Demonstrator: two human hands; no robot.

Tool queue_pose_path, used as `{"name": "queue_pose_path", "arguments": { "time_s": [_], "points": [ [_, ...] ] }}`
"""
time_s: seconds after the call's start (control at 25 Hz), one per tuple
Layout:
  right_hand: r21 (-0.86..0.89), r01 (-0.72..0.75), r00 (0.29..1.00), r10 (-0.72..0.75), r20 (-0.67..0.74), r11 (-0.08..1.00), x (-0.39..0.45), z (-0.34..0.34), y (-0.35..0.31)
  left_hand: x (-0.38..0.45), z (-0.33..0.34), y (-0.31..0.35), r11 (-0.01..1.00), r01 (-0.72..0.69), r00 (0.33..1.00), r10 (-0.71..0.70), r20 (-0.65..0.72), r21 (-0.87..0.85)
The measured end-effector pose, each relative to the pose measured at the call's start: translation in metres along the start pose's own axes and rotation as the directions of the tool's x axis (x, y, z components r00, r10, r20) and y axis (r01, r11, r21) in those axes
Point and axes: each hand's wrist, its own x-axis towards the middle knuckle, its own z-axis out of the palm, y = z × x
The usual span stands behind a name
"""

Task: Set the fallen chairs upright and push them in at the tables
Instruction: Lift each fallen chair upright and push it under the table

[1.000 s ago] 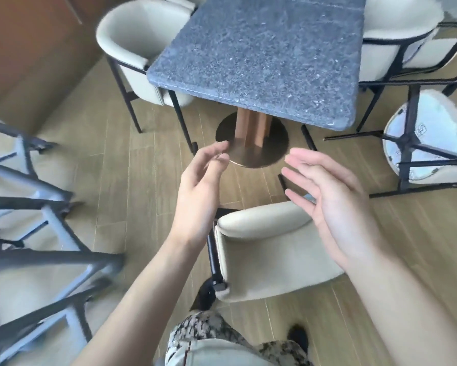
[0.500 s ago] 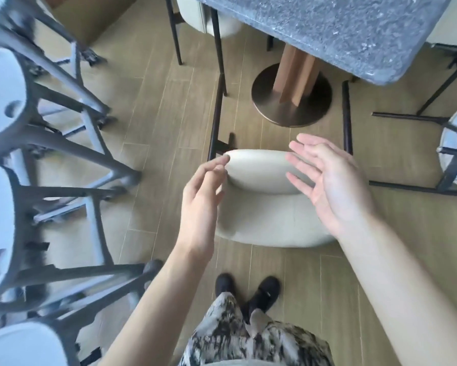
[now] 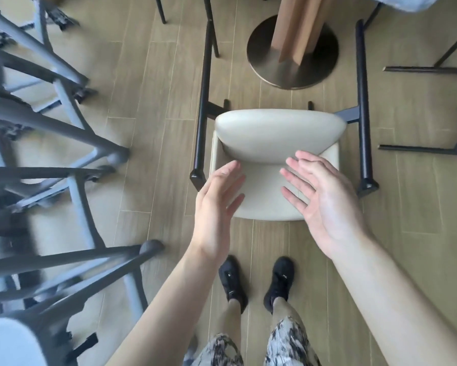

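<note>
With my left hand (image 3: 217,204) and right hand (image 3: 325,199) spread, fingers loose and grasping nothing, above the cream chair (image 3: 275,165) tipped on the floor before the table pedestal (image 3: 293,51), I judge a one-sided lift could swing its black legs (image 3: 364,101) into that base.

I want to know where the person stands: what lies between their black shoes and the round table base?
In the head view, the fallen cream chair lies between the black shoes and the round table base.
</note>
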Motion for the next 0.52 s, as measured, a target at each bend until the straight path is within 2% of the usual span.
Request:
{"name": "queue_pose_path", "arguments": {
  "time_s": [0.24, 0.52],
  "points": [
    [0.026, -0.136, 0.987, 0.137, -0.085, 0.99, 0.08, -0.047, 0.103, 0.082, -0.01, -0.12, 0.958, 0.167, 0.974, -0.197, -0.113, -0.233],
    [0.104, -0.309, 0.936, 0.322, -0.141, 0.945, 0.185, -0.101, 0.241, 0.177, -0.049, -0.266, 0.885, 0.212, 0.928, -0.316, -0.2, -0.414]
  ]
}}
